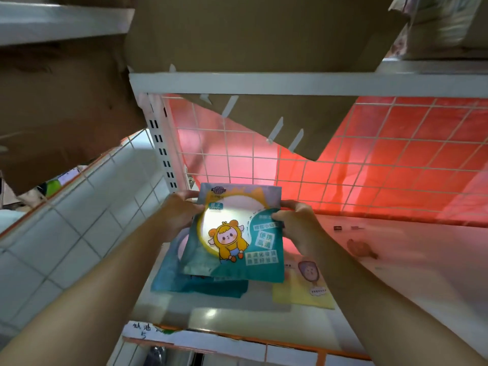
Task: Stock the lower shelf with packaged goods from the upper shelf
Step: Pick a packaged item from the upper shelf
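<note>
Holding the mirror packet by its two side edges, I pinch the left edge with my left hand and the right edge with my right hand, thumbs on the front, the other fingers behind. The packet is in the air, just above a pile of teal packets that lies at the left end of the lower shelf. To do this step well, I think I should lower it flat, match its corners with the pile under it, and release both hands together. The foil looks slippery, so a tilted pile could slide forward. A yellow packet lies just beside the pile on the right; I should not cover it.

My packet hides most of the pile, so I cannot count it. A cardboard box sits on the upper shelf, and its inside is not visible. A small brown thing farther right on the lower shelf is too blurred to name.
</note>
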The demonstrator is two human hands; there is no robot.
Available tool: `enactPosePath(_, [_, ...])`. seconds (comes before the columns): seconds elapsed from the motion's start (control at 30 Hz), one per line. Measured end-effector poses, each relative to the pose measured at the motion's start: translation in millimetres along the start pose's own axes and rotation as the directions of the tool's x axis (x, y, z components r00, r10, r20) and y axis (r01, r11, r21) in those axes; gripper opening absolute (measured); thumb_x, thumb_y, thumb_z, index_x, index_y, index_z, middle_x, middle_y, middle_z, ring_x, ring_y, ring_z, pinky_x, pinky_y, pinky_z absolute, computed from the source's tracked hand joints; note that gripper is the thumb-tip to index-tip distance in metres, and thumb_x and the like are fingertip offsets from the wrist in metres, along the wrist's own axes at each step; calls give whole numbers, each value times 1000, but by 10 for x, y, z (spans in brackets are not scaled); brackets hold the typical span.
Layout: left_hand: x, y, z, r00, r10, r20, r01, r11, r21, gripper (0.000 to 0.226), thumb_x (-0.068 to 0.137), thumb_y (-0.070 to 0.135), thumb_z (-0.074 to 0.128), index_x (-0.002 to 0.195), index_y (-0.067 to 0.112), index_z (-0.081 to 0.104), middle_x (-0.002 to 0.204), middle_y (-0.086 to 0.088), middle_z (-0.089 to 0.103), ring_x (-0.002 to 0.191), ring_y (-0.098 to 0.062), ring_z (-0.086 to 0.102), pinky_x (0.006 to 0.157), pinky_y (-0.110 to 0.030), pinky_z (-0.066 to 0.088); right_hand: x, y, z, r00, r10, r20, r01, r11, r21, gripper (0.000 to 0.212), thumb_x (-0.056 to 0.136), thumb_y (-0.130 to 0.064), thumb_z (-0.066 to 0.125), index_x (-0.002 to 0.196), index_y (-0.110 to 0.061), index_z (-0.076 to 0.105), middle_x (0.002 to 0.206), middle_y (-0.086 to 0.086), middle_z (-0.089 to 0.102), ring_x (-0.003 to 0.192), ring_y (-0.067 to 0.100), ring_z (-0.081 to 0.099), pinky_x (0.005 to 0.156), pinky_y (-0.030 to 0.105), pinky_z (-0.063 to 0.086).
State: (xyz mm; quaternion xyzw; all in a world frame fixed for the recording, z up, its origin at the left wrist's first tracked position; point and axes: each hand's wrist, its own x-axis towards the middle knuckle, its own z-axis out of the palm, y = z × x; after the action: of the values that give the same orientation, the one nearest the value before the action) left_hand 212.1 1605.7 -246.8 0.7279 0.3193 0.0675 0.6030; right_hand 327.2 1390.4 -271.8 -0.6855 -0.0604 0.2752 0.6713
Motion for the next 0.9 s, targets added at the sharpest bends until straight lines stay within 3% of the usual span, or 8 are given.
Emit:
enactPosePath(0.07, [36,-68,-35,999,7,-37,-5,999,52,30,89,6,63,119,8,59,105,-14,67,92,-28,67,80,-36,56,40,87,72,999,21,-25,-22,999,-41,29,85,10,54,101,-13,60,99,18,68,85,31,70,81,49,58])
enactPosePath(0.2, [138,-196,-121,998,6,-69,5,987,158,36,89,20,65,124,13,58,112,-15,64,100,-32,64,91,-47,54,64,220,236,998,8,-58,-18,984,-178,42,84,-6,67,123,-17,56,110,14,65,89,29,71,76,49,60])
enactPosePath(0.33, [227,-305,-225,995,5,-97,16,975,222,39,88,21,66,126,14,57,120,-15,60,105,-32,60,92,-47,52,65,231,345,998,-12,-55,-2,969,-246,34,88,-8,65,115,-26,54,99,10,66,87,27,70,78,47,59])
enactPosePath(0.43, [244,-353,-259,993,18,-114,19,951,310,40,89,25,64,128,15,57,122,-13,58,107,-32,59,94,-46,52,90,252,423,999,-18,-33,7,955,-296,37,89,-9,63,123,-21,57,94,8,68,87,26,70,78,47,59])
enactPosePath(0.53, [280,-419,-282,990,-4,-139,55,930,364,41,90,25,63,130,20,56,125,-12,57,109,-33,57,93,-45,52,111,301,478,999,-33,-20,23,935,-355,43,89,-12,63,130,-23,56,94,4,68,85,22,68,75,38,59])
enactPosePath(0.6, [311,-475,-291,990,-21,-139,73,923,378,41,90,21,62,131,22,56,127,-13,56,111,-32,56,93,-45,53,104,324,494,1000,-23,-13,16,926,-376,45,91,-13,63,134,-22,53,96,2,66,83,17,65,64,27,56])
enactPosePath(0.73, [313,-528,-254,993,-50,-109,93,894,438,44,91,20,59,135,25,53,122,-13,56,104,-27,57,89,-42,54,109,371,520,999,48,-11,-49,911,-409,58,91,-14,65,143,-19,42,116,8,64,81,15,62,47,14,43])
enactPosePath(0.9, [334,-578,-259,980,-126,-153,179,892,415,33,88,25,65,117,9,60,106,-11,63,96,-26,60,89,-42,53,82,394,500,990,134,33,-107,899,-425,62,88,-7,67,142,-20,40,112,10,65,86,24,68,50,28,53])
